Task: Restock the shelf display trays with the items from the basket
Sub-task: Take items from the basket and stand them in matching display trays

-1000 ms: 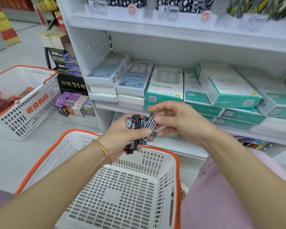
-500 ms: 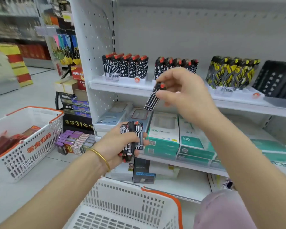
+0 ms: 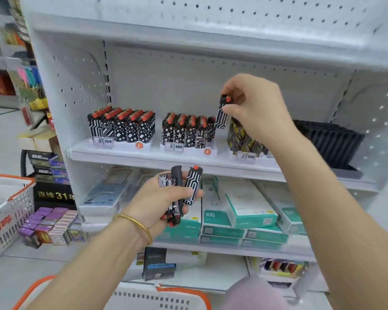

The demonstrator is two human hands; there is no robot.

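Note:
My right hand (image 3: pixel 253 108) pinches one black-and-white patterned lighter (image 3: pixel 222 116) by its red-buttoned top, upright, just above the right end of the middle display tray (image 3: pixel 188 133). My left hand (image 3: pixel 159 202) grips a bunch of similar lighters (image 3: pixel 180 191) below the shelf edge. A fuller tray of lighters (image 3: pixel 121 126) stands to the left. Right of my hand, a yellow-and-black lighter tray (image 3: pixel 242 139) is partly hidden by my wrist. The white basket with an orange rim (image 3: pixel 166 296) is at the bottom edge.
An empty black tray (image 3: pixel 329 139) sits at the shelf's right end. Teal and white boxes (image 3: pixel 233 211) fill the shelf below. A second white basket (image 3: pixel 5 211) stands on the floor at left, beside small purple boxes (image 3: pixel 49 224).
My right hand took one lighter from the bunch and carried it up and right to the middle tray. My view tilted up from the basket to the shelf.

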